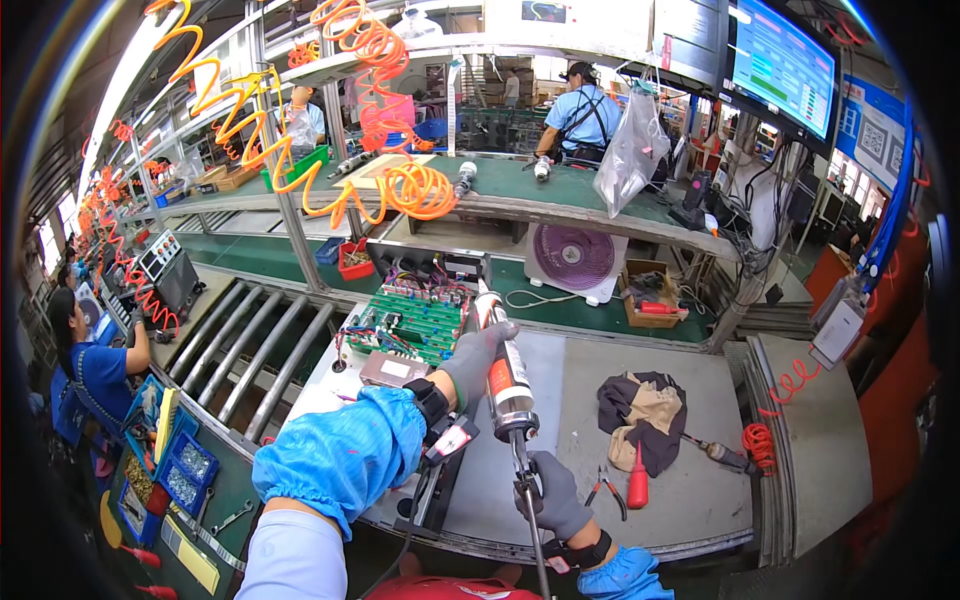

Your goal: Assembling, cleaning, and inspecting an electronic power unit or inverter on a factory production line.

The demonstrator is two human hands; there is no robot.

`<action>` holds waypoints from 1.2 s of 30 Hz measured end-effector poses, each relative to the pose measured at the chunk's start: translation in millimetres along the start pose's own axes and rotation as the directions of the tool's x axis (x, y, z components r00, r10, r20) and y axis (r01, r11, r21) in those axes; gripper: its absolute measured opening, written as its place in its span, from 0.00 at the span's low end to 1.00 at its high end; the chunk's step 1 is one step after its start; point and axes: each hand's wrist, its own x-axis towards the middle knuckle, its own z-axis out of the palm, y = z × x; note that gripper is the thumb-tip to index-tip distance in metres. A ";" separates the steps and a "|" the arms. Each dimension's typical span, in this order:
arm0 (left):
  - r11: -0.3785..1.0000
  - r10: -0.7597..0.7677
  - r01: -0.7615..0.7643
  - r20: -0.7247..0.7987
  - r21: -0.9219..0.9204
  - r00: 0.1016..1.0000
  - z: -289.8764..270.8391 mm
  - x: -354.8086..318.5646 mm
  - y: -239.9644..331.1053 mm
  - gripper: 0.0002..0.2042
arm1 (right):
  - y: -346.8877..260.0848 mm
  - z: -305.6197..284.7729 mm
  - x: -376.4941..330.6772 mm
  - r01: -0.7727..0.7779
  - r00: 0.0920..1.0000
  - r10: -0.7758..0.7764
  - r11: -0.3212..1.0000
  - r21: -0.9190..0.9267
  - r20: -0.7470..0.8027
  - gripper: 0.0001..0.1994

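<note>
A caulking gun with a white, orange and dark sealant cartridge lies across the middle of my view, its nozzle pointing away from me. My left hand, in a grey glove, is wrapped round the front part of the cartridge. Lower down, my right hand, also gloved in grey, grips the gun at its handle; the trigger is mostly hidden. Just left of the nozzle is a green circuit board with wires and connectors in an open metal housing. A silvery metal box sits by its near edge.
Right on the bench are a dark and tan cloth, pliers, a red-handled bottle-shaped tool and a power screwdriver. Rollers and blue screw bins lie left. A purple fan stands behind. Orange coiled hoses hang overhead.
</note>
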 end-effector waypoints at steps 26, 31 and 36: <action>0.999 -0.013 0.013 -0.002 0.036 1.000 -6.4 20.6 -16.6 0.14 | 7.7 6.1 -7.6 -0.092 0.996 0.093 0.994 0.050 -0.010 0.18; 1.000 -0.021 0.020 0.018 0.018 1.000 -11.8 25.7 -18.7 0.15 | 8.1 5.0 -6.5 -0.111 0.994 0.111 0.993 0.048 0.002 0.18; 0.998 -0.061 0.061 -0.001 0.001 0.998 -13.3 29.8 -21.1 0.17 | 10.1 6.6 -6.2 -0.177 0.984 0.177 0.984 0.020 0.013 0.17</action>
